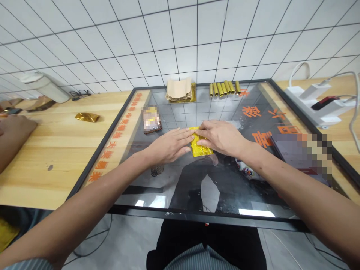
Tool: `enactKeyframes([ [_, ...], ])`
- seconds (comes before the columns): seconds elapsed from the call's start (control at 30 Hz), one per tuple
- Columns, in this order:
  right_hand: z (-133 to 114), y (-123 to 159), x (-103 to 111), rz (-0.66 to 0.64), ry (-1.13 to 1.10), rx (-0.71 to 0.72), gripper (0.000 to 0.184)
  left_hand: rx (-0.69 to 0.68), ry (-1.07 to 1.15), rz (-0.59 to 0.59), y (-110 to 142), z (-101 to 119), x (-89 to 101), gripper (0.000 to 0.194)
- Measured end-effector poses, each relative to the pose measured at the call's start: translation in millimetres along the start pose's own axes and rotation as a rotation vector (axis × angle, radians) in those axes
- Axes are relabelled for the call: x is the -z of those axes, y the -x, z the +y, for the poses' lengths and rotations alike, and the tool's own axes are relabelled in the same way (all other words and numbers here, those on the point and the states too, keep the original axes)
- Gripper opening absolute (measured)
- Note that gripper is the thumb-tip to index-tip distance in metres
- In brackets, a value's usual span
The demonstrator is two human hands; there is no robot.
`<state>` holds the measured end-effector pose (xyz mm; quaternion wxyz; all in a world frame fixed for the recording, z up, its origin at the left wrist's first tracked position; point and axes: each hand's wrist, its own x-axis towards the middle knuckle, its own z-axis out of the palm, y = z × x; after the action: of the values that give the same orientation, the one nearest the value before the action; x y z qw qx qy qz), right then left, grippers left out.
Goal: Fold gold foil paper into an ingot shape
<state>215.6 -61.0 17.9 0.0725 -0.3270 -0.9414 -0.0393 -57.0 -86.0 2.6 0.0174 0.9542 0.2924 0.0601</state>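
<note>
A gold foil paper sheet [203,150] lies on the dark glass tabletop in front of me. My left hand [171,145] reaches in from the left, fingers stretched out flat, their tips over the sheet's upper left edge. From the right, my right hand [219,137] rests fingertips on the same sheet, its fingers bent and its thumb spread apart from them. Both hands touch the foil, and part of it is hidden under the right hand. Farther back are a stack of tan paper sheets [179,90] with gold showing beneath and several gold paper rolls [224,88] in a row.
A small blurred box [151,119] stands left of my hands. At right lie a dark flat device [295,153], partly blurred, and a white power strip [312,103] with cables. Left are a crumpled gold wrapper [87,117], glasses [80,94], a tumbler [50,87] and another person's arm [14,135].
</note>
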Motion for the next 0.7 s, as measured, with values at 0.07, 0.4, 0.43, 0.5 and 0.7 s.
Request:
enactKeyframes([
  [0.07,0,0,-1,0.002,-0.016,0.003,0.039,-0.035,0.0,-0.013,3,-2,-0.2,0.054],
  [0.4,3,1,-5,0.02,-0.034,0.017,0.041,-0.099,0.022,0.011,19,4,5.7,0.048],
  [0.43,3,1,-5,0.021,-0.036,0.016,0.041,-0.104,0.023,0.008,20,6,6.6,0.048],
  [0.5,3,2,-5,0.019,-0.039,0.01,0.041,-0.11,0.015,0.002,22,9,8.5,0.048],
  [0.7,3,2,-5,0.012,-0.051,0.009,0.039,-0.122,0.02,-0.002,24,18,13.7,0.046],
])
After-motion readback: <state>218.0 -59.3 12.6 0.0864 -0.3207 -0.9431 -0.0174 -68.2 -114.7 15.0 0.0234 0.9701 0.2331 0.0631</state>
